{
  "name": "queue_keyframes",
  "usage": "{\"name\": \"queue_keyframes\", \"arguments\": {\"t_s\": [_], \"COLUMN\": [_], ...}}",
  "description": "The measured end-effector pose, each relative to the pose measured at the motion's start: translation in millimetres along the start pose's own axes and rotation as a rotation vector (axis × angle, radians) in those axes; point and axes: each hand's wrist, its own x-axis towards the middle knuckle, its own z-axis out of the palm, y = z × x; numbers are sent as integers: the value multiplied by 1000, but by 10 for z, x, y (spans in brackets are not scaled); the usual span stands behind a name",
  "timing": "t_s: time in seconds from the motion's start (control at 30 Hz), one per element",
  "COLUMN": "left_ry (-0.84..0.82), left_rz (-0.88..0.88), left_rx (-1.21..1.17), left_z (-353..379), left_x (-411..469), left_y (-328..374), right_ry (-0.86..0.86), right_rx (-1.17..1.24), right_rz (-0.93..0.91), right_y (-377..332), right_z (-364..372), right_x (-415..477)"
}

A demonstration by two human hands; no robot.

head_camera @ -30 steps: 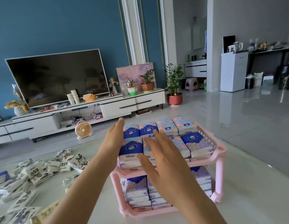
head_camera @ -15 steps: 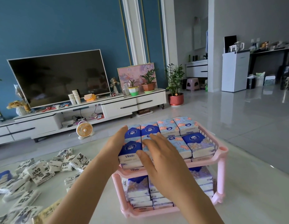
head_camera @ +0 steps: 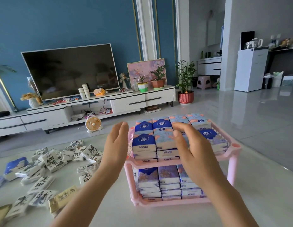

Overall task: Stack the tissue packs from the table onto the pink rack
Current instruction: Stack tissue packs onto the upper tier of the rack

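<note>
Left hand [head_camera: 116, 145] and right hand [head_camera: 192, 151], spread and empty, have lifted off the top packs [head_camera: 144, 141] on the rack [head_camera: 236, 146]; loose packs [head_camera: 55, 161] left of it still need stacking.

Tissue packs [head_camera: 160, 141] fill both tiers of the rack [head_camera: 235, 147]; loose packs [head_camera: 55, 163] lie left on the table [head_camera: 119, 210].

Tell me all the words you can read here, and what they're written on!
"Vinda": front of the blue tissue pack at the near left corner of the pink rack's top shelf.
"Vinda": the pack beside it, and the packs under both.
"Vinda", upside down: a back-row pack.
Loose packs on the table: black print, too blurred to read.
</note>
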Motion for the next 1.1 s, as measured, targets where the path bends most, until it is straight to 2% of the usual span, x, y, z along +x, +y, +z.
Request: {"name": "queue_keyframes", "arguments": {"t_s": [0.1, 0.2, 0.33, 0.47, 0.53, 0.87, 0.97, 1.1], "left_ry": [71, 123, 129, 144, 159, 271, 271, 367], "left_rz": [37, 23, -107, -281, -354, -395, -404, -439], "left_rx": [6, 48, 131, 164, 157, 210, 238, 277], "left_z": [-145, -358, -785, -1274, -1512, -2272, -2559, -3039], "left_x": [-170, -393, -754, -1111, -1235, -1576, -1581, -1403], "left_y": [-182, -300, -466, -483, -451, -321, -416, -699], "right_ry": [94, 135, -67, -366, -463, -662, -762, -867], "right_rx": [194, 433, 683, 723, 729, 693, 674, 642], "right_rz": [-27, 58, 221, 295, 337, 400, 378, 355], "right_y": [-23, -106, -285, -448, -493, -832, -995, -1140], "right_z": [-47, -58, -26, 32, 80, 673, 936, 1314], "right_x": [-96, -204, -398, -759, -902, -1001, -1029, -1058]}}
